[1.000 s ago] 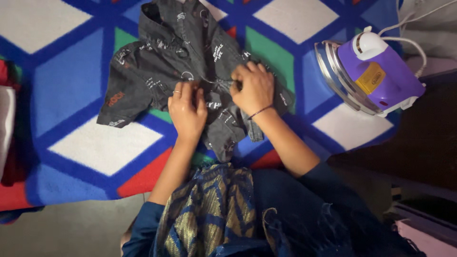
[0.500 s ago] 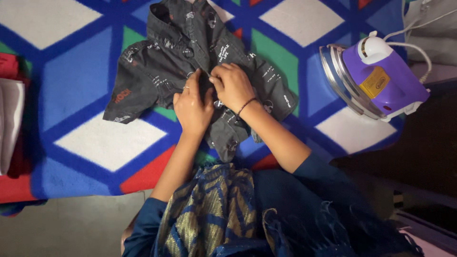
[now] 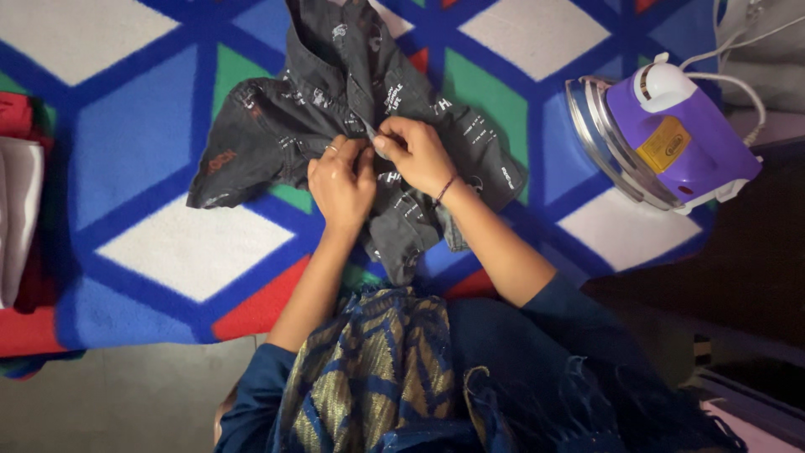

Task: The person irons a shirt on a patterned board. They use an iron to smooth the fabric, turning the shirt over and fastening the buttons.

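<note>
We see a small dark grey shirt (image 3: 352, 126) with pale printed marks lying crumpled on a blanket (image 3: 151, 159) patterned in blue, white, green and red, which covers the bench. Both our hands meet at the shirt's front, near its middle. Our left hand (image 3: 342, 180), knuckles up and a ring on one finger, pinches a fold of the fabric. Our right hand (image 3: 417, 153), a thin band at the wrist, grips the cloth just beside it, fingertips touching the left hand's. Both forearms slant in from below. A purple and white iron (image 3: 662, 134) stands tilted well to the right. Folded red and white cloth (image 3: 18, 210) lies at the left edge.
</note>
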